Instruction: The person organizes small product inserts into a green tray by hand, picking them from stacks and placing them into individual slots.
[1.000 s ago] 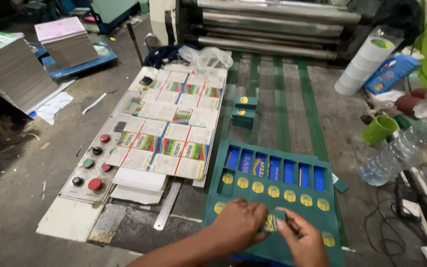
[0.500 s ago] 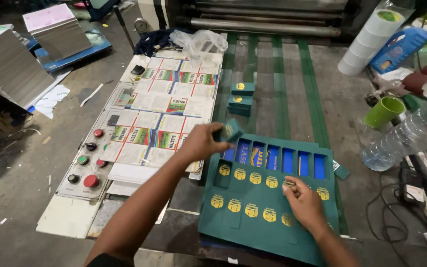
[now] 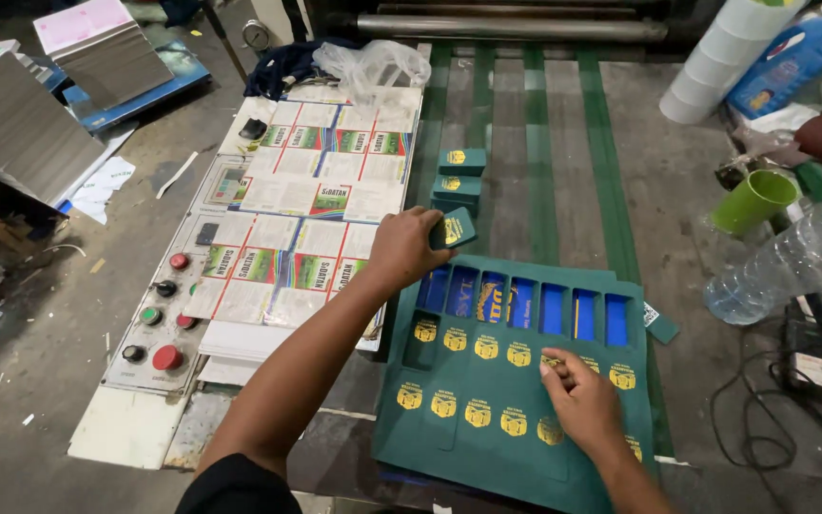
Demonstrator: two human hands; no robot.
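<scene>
Left hand point(image 3: 401, 249) grip closed on small green card piece point(image 3: 456, 228), just short of stacked pieces point(image 3: 459, 176) beyond. Right hand point(image 3: 577, 400) fingertips pinched, seemingly pressing green die-cut sheet point(image 3: 487, 447) flat on tabletop point(image 3: 696, 190).

On our counter point(image 3: 563, 143) lie a green die-cut sheet point(image 3: 487, 419), small green cards point(image 3: 460, 176) mid-counter, and printed sheets point(image 3: 306, 228) along its left edge.
</scene>
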